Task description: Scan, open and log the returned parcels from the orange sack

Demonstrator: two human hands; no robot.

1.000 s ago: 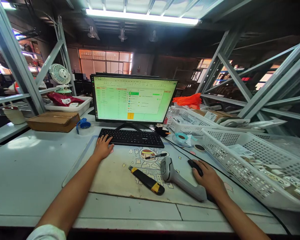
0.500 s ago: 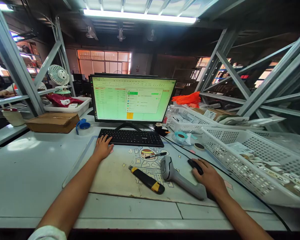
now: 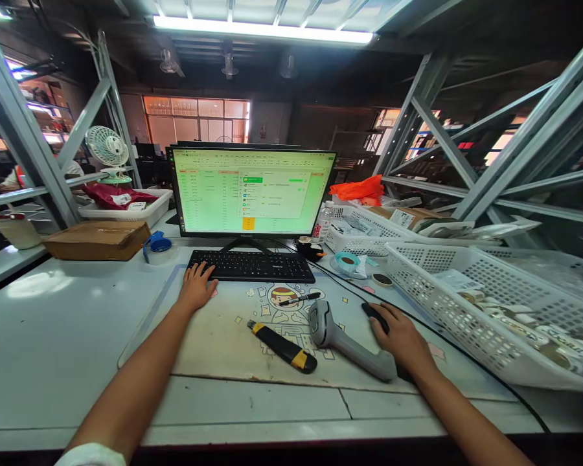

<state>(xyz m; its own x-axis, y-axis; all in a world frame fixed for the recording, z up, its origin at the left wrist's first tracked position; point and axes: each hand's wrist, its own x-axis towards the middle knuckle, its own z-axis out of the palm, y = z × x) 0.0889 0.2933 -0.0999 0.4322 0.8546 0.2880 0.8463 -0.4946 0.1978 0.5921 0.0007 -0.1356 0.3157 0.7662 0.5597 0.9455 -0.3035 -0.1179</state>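
Note:
My left hand [image 3: 197, 288] lies with its fingers spread over the left end of a black keyboard [image 3: 257, 266]. Under my right hand [image 3: 401, 336] is a black computer mouse [image 3: 375, 317], with the fingers wrapped round it on the desk mat [image 3: 208, 343]. Beside that hand, to its left, a grey barcode scanner [image 3: 347, 343] lies on its side. A black and yellow utility knife [image 3: 282, 347] rests further left, and a black marker pen [image 3: 300, 299] lies above it. Behind the keyboard a lit monitor [image 3: 250, 194] shows a spreadsheet with a chat window over it.
White plastic baskets [image 3: 412, 265] with small goods line the right side. At left stand a cardboard box [image 3: 97, 240], a tape dispenser [image 3: 159, 248] and a white bin [image 3: 162, 207]. A black cable [image 3: 447, 346] runs along the right of the mat. Metal frames [image 3: 437, 123] rise on both sides.
The whole view has shifted slightly, so things appear a little further left. Both hands stay in place on the keyboard and the mouse.

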